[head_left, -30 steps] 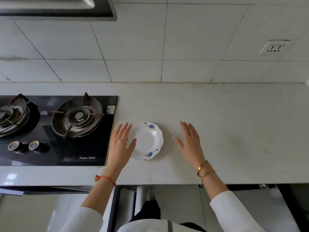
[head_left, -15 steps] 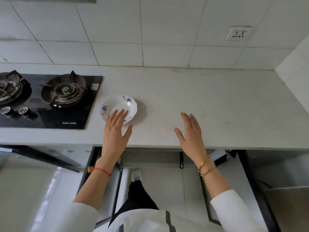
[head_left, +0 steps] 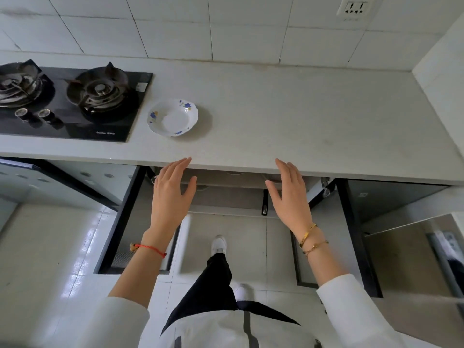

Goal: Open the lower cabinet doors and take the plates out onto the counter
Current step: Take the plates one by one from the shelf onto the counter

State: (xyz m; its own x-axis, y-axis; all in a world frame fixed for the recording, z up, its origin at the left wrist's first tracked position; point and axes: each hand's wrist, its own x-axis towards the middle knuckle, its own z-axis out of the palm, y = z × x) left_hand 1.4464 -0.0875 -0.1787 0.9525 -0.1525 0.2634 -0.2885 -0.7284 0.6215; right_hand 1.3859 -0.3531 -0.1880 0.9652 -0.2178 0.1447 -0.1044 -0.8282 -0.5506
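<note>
White wall tiles back a pale stone table (head_left: 288,109), with one socket (head_left: 353,8) high on the wall. At its left sits a black gas hob (head_left: 72,101) with two burners and two knobs. One plate (head_left: 173,118), white with a scalloped rim and blue flowers, lies on the table just beside the hob. Below, two cabinet doors stand swung open: left door (head_left: 125,217), right door (head_left: 351,234). The left hand (head_left: 172,194) and right hand (head_left: 291,197) hover before the table's front edge, fingers straight, holding nothing, well apart from the plate.
</note>
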